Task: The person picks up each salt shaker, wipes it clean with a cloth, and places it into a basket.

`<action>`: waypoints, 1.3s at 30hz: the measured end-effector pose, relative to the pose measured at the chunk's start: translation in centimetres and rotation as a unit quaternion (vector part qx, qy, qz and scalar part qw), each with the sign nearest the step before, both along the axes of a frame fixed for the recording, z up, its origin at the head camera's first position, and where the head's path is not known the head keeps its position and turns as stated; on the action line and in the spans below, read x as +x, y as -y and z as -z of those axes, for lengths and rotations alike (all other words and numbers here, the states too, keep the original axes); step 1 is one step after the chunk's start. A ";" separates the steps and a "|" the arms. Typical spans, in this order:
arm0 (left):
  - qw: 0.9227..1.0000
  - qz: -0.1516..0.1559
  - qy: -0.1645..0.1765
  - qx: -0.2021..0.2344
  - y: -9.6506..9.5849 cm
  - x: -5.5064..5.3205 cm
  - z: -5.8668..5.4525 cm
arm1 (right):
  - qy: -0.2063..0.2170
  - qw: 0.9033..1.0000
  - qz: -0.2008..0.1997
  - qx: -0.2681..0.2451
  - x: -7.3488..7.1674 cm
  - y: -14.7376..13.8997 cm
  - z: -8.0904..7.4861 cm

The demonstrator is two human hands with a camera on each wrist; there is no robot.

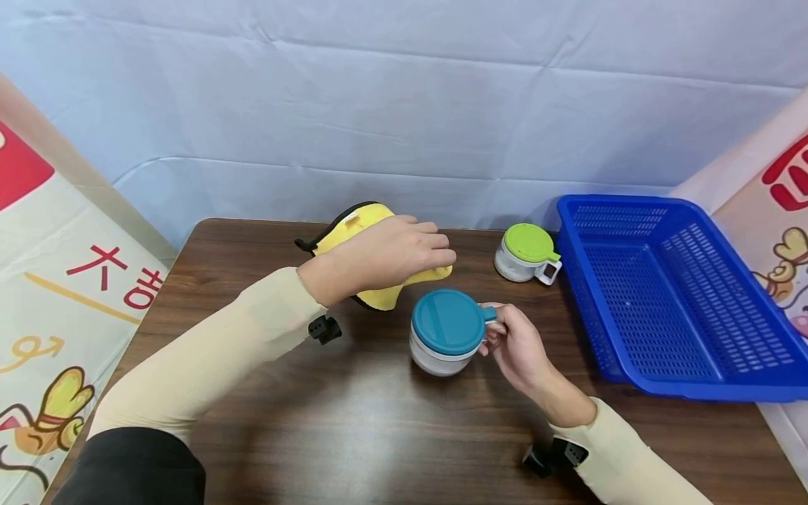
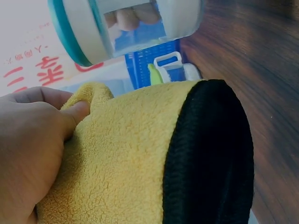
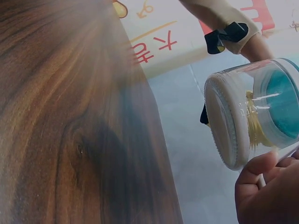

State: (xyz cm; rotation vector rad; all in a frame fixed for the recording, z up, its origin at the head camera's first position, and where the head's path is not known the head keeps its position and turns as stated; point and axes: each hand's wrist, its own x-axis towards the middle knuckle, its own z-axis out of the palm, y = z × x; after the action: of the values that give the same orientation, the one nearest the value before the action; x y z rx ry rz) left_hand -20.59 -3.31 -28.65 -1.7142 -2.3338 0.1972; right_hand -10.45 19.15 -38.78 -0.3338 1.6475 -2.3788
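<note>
Yellow plush, edged in black, catches my eye first; the cloth [image 2: 126, 144] is in the left hand [image 1: 398, 249] near the far edge of the wooden table [image 1: 353, 428], to the right of its far left corner, with thumb and fingers pinching a fold. The right hand [image 1: 520, 347] has its fingers curled at the handle side of the clear-walled jar [image 1: 438, 363] under a teal lid [image 1: 448, 319]; the jar is well in from the far edge and seems lifted off the surface; cloth and jar look near but apart (the left wrist view shows a gap between them).

I take wiping the jar to be the step in hand; it would go best with the cloth spread flat under the fingers, so that plush and not knuckle meets the wall; the right grip should stay firm and low over the surface, turning the jar by the wrist; press gently near the lid, lest it lift. The green-lidded jar [image 1: 522, 251] stands near the far edge, just beside the blue basket [image 1: 637, 379] towards the right edge; wide strokes that way risk a knock.
</note>
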 end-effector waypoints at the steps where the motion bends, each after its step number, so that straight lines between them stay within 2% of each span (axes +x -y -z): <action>1: 1.000 0.000 0.000 -0.001 0.0 0.1 0.0 | 0.000 1.000 0.000 0.000 0.0 0.0 0.0; 9: 1.000 0.009 -0.002 0.004 0.1 0.7 -0.5 | 0.007 1.000 0.002 0.005 0.0 0.0 0.0; 17: 1.000 0.025 -0.010 0.012 0.3 1.7 -1.5 | 0.006 1.000 -0.002 0.005 0.0 -0.1 0.2; 26: 0.997 0.069 -0.039 0.007 -0.4 4.0 -2.8 | 0.011 1.000 0.000 0.015 -0.1 0.0 0.3; 31: 0.994 0.089 -0.059 -0.003 -0.8 5.7 -3.6 | 0.020 1.000 0.016 0.014 0.0 0.2 0.1; 35: 0.992 0.095 -0.080 -0.014 -1.2 7.1 -3.8 | 0.026 0.999 0.032 0.011 0.1 0.4 0.0; 39: 0.991 0.093 -0.092 -0.018 -1.4 7.8 -3.7 | 0.028 0.999 0.042 0.008 0.1 0.6 0.0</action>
State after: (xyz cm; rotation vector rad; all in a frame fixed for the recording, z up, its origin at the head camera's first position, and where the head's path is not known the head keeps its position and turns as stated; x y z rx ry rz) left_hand -12.79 -1.90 -24.97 -1.8333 -2.0397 0.3505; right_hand -10.35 18.55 -38.79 -0.1977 1.6856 -2.4116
